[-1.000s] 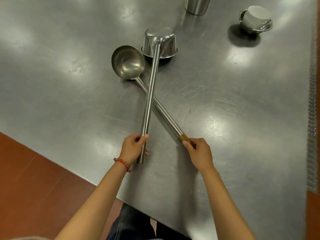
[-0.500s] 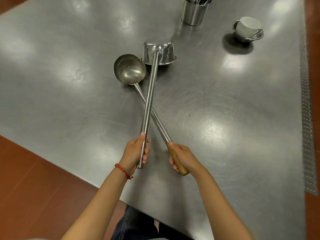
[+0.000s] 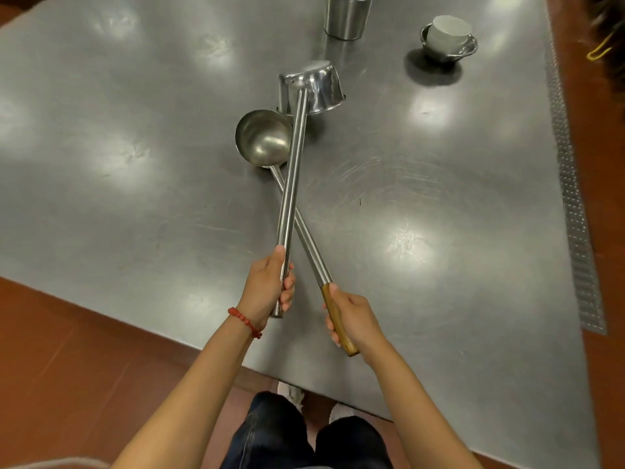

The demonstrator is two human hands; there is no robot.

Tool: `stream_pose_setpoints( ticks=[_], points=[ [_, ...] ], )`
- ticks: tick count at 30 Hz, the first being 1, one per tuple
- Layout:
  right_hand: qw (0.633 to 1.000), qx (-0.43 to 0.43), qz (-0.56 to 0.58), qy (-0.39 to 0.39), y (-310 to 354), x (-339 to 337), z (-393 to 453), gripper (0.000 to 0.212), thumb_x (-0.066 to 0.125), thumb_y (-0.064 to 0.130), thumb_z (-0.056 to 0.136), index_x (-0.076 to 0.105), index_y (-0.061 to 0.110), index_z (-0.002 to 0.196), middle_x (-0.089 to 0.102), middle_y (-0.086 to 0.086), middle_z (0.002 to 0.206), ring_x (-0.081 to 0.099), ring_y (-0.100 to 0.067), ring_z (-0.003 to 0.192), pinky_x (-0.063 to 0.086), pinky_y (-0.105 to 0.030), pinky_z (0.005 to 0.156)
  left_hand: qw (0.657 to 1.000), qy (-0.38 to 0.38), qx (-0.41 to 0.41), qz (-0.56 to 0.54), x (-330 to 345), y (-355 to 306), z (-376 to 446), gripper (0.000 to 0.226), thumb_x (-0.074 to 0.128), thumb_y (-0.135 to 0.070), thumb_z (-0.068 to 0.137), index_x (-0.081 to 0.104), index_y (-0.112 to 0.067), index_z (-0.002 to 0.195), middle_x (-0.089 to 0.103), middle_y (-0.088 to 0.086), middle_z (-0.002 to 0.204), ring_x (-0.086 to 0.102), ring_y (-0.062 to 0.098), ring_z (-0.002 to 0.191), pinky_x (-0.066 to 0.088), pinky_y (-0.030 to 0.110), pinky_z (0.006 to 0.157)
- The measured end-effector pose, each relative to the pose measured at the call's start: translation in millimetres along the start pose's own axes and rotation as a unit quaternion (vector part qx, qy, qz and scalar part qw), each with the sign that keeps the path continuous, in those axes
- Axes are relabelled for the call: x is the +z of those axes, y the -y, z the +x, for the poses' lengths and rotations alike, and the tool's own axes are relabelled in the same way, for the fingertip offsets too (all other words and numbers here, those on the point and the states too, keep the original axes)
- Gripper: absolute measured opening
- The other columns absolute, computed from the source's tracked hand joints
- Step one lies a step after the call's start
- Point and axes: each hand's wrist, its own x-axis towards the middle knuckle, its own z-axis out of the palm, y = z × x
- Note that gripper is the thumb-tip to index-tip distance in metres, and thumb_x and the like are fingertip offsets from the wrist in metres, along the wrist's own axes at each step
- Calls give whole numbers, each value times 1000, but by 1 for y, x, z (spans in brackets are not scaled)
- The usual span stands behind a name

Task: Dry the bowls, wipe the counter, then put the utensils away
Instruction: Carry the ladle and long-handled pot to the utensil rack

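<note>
My left hand [image 3: 267,286] grips the lower end of a long steel dipper [image 3: 313,89], whose pot-shaped cup hangs tilted above the steel counter [image 3: 135,164]. My right hand [image 3: 351,319] is closed around the wooden grip of a round-bowled ladle [image 3: 263,137]. The ladle's shaft runs under the dipper's handle, so the two cross in front of me. Both utensils are lifted near their handles; whether the ladle bowl touches the counter I cannot tell.
A steel utensil holder [image 3: 346,16] with cutlery stands at the far edge. To its right sit stacked bowls [image 3: 448,37], a white one on top. A perforated strip [image 3: 571,184] borders the counter's right side. Red-brown floor lies below.
My right hand slid down the ladle from the metal shaft onto the wooden grip. Both utensils lifted and drew toward me, and the dipper's cup tipped up off the counter.
</note>
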Motion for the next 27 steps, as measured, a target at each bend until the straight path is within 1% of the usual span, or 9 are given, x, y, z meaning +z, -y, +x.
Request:
stream_pose_setpoints(
  ticks=[8,10,15,21,27],
  points=[
    [996,-11,62,-69,-41,-32,-53,44,43,43,93,56,8,70,53,-3,43,46,-12,32,36,-17,34,998,24,46,24,28,-1,-39,42,35,-44,94,49,-13,69,45,-6,38,36,9,28,33,16,31],
    [992,-14,81,-93,-54,-45,-70,43,44,41,93,55,8,68,51,-4,44,44,-13,31,34,-17,34,998,31,45,23,38,3,-52,41,35,-43,94,48,-14,69,44,-6,38,35,9,28,32,15,31],
    [979,-14,145,-142,-94,-87,-118,42,44,41,93,55,6,72,49,-7,46,43,-16,32,33,-19,33,997,68,30,20,74,31,-89,40,35,-42,95,47,-13,70,44,-6,39,34,9,28,30,15,30],
    [950,-20,217,-225,-134,-134,-164,43,44,41,94,52,7,68,47,-5,41,41,-17,30,32,-19,33,990,130,14,52,125,59,-120,43,35,-44,95,47,-14,67,43,-6,40,33,9,28,30,16,29],
    [908,-23,283,-308,-158,-163,-198,44,45,39,94,50,8,63,46,-6,41,39,-18,28,30,-18,32,972,210,1,109,173,74,-129,42,32,-43,96,45,-13,69,41,-6,39,32,9,27,28,13,30]
  ],
)
